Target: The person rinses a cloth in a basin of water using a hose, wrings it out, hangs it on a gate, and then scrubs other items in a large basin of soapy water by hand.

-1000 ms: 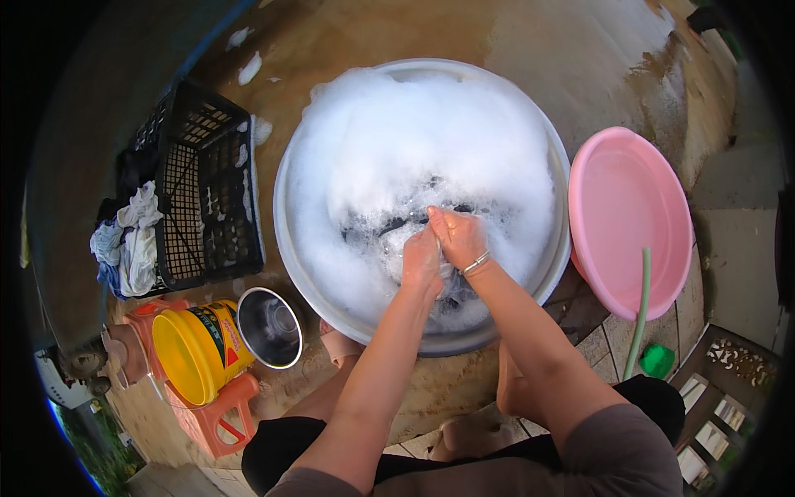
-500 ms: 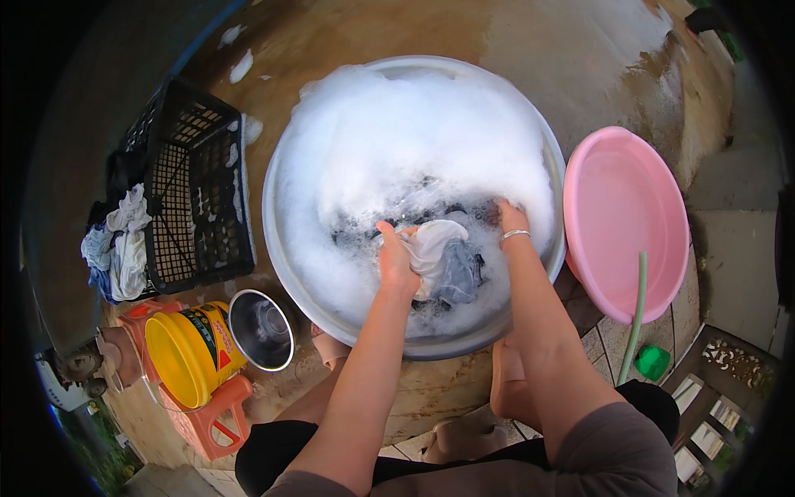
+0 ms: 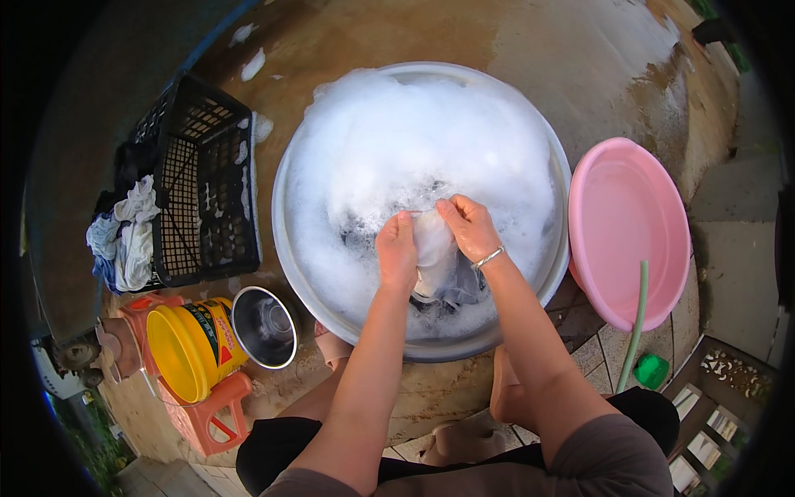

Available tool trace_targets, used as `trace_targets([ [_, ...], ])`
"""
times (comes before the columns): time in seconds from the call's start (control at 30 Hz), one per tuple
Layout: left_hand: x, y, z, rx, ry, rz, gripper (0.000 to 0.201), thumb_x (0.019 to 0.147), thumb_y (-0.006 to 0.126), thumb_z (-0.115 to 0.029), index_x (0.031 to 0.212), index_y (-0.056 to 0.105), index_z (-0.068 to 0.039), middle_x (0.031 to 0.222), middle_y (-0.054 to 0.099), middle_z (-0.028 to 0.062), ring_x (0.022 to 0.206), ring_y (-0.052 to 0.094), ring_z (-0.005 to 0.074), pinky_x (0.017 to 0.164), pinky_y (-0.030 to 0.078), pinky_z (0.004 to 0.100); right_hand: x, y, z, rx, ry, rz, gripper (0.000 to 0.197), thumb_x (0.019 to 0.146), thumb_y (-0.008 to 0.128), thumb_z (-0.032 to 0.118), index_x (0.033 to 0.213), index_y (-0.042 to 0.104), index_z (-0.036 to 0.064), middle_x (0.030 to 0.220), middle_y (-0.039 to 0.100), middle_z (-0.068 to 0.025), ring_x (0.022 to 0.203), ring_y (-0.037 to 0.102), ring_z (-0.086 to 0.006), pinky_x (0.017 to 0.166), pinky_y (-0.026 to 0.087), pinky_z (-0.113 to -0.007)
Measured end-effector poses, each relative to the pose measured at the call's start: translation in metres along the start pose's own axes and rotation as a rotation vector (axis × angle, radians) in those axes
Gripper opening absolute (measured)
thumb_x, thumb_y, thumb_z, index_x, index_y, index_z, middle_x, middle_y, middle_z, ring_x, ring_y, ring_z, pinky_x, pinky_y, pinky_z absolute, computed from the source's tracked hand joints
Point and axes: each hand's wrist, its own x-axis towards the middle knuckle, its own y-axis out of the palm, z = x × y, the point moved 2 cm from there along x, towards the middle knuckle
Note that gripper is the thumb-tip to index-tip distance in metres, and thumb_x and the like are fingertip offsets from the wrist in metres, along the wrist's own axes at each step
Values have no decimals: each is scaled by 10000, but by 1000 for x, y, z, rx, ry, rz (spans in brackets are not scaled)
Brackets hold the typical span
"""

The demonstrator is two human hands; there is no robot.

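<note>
Over a large round pale basin [image 3: 291,290] heaped with white suds [image 3: 431,141], my two hands hold a thin white cloth [image 3: 433,242] stretched between them. My left hand [image 3: 397,251] pinches its left edge, thumb upward. My right hand [image 3: 469,225], with a silver bracelet at the wrist, grips the upper right edge between thumb and fingers. Below, the cloth hangs down to a greyish wet part [image 3: 464,286] lying in the foam. Dark fabric shows through the suds around it, mostly hidden. Which kind of garment the cloth is, I cannot make out.
At the left a black plastic crate [image 3: 207,186] lies tipped, with white and blue clothes [image 3: 132,240] beside it. Nearer are a yellow bucket [image 3: 178,352], an orange stool [image 3: 211,414] and a steel bowl [image 3: 265,327]. A pink tub [image 3: 629,224] with a green hose [image 3: 639,319] stands right.
My right hand has come out of the suds at the right and moved left to the cloth, taking hold of its edge. My left hand keeps its grip, slightly higher.
</note>
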Motion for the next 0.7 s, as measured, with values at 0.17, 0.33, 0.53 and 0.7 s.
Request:
trace_targets([
  [0.17,-4,12,-23,-272,-178,-31,293,848,438,-274,712,514,-25,610,472,-12,561,440,69,508,391,224,-3,9,11,9,-134,-141,346,757,539,309,608,485,1,501,480,-77,445,421,-136,430,330,-245],
  [0.33,-3,3,-18,-409,-259,69,277,843,448,-258,669,483,-46,615,475,-7,544,443,80,488,390,235,-38,39,45,-604,-693,-133,346,729,568,306,506,455,67,454,448,-102,381,423,-241,362,325,-306],
  [0.53,-16,14,2,-496,-368,90,225,840,441,-248,755,493,-46,672,486,16,594,479,112,534,418,257,-25,36,46,-403,-724,-290,340,769,529,254,505,448,57,442,430,-114,372,423,-248,366,328,-311],
  [0.7,-20,27,-4,-281,-384,100,256,841,425,-271,853,487,-23,825,546,83,723,533,167,634,443,306,2,16,-18,-442,-371,-328,386,798,455,330,549,476,35,524,481,-160,475,469,-326,444,370,-372],
])
